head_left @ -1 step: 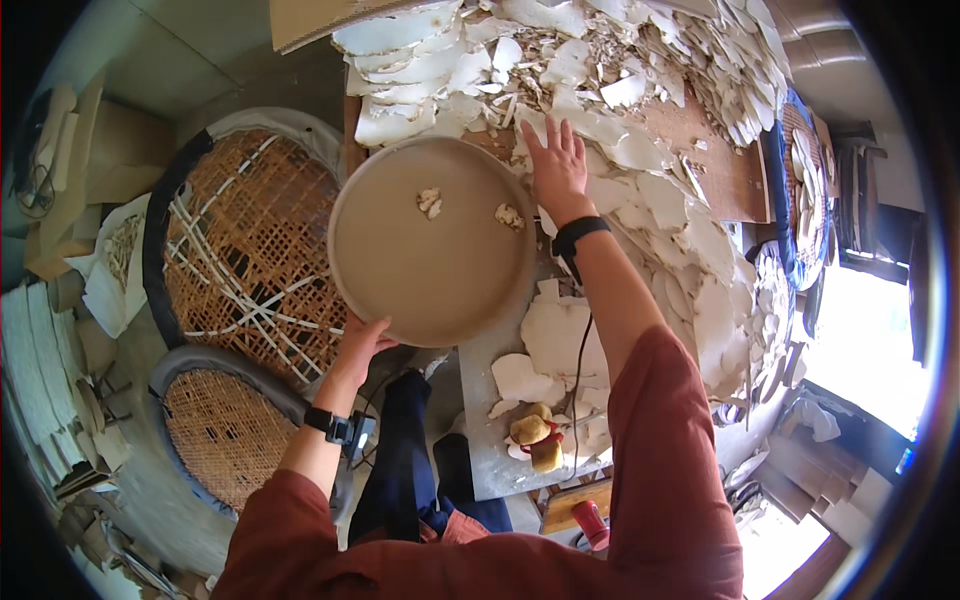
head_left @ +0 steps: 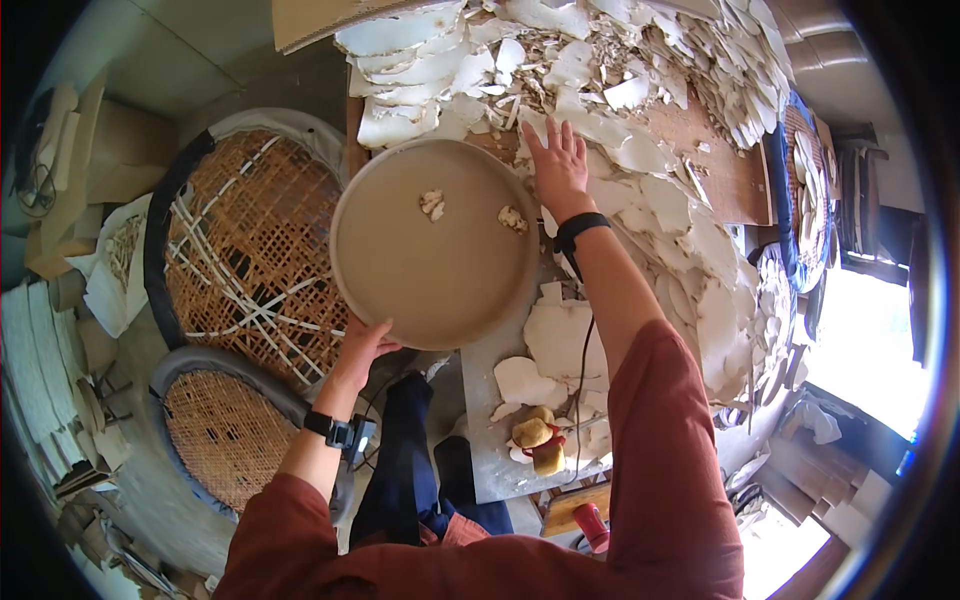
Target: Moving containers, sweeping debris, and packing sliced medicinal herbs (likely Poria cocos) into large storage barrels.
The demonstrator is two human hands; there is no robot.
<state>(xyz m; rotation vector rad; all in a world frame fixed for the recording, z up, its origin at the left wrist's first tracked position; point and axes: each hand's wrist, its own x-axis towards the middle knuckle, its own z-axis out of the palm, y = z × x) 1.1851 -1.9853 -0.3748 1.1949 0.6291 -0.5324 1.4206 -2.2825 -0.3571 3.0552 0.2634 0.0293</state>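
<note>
Tbl (head_left: 745, 195) unchgd, L hand (head_left: 362, 352) w/ tray (head_left: 430, 285)

No readable text is showing.
Letters, numbers, labels and signs are not showing legibly on any surface, including the round tan tray (head_left: 430, 285), the black wristband device (head_left: 338, 432), the red object (head_left: 592, 527) near the lower edge and the cardboard (head_left: 325, 24) at the top.
</note>
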